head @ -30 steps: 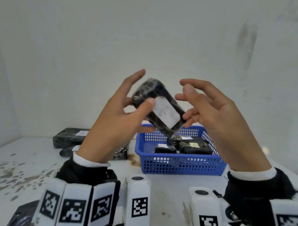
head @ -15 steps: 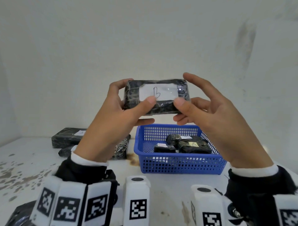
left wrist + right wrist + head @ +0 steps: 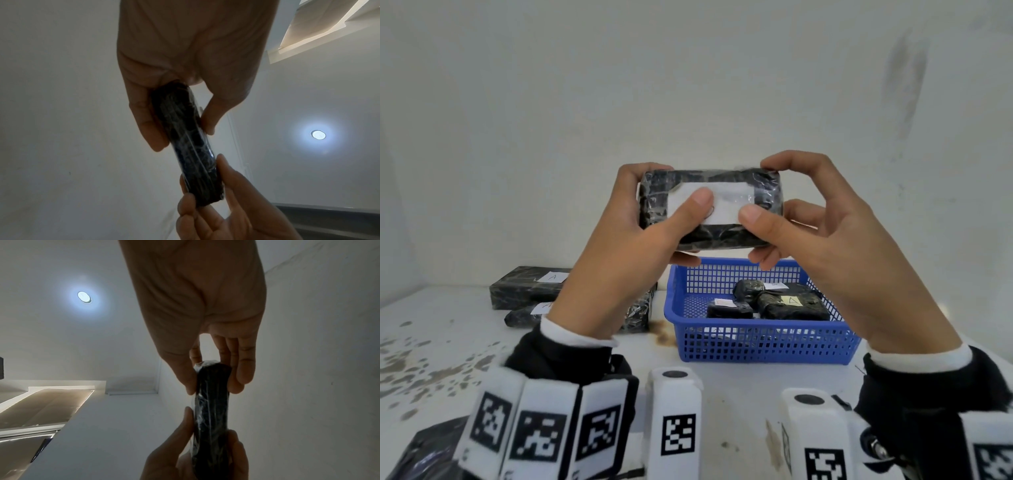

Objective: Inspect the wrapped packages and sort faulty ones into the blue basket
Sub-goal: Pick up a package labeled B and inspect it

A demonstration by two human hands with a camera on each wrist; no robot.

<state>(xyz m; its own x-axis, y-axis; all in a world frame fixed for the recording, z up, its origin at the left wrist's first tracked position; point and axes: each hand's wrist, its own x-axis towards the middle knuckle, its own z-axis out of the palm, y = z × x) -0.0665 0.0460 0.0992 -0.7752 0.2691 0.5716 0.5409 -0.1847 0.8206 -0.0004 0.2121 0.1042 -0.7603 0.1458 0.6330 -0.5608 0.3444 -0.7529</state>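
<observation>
**Package held up over the basket**

You held one black wrapped package [image 3: 710,207] flat-on above the blue basket [image 3: 760,339], its white label [image 3: 726,202] facing you. Your left hand [image 3: 619,257] gripped its left end, thumb across the label; your right hand [image 3: 835,246] pinched the right end, forefinger on top. Three wrapped packages lay in the basket; more sat on the table [image 3: 441,329] to its left.
</observation>
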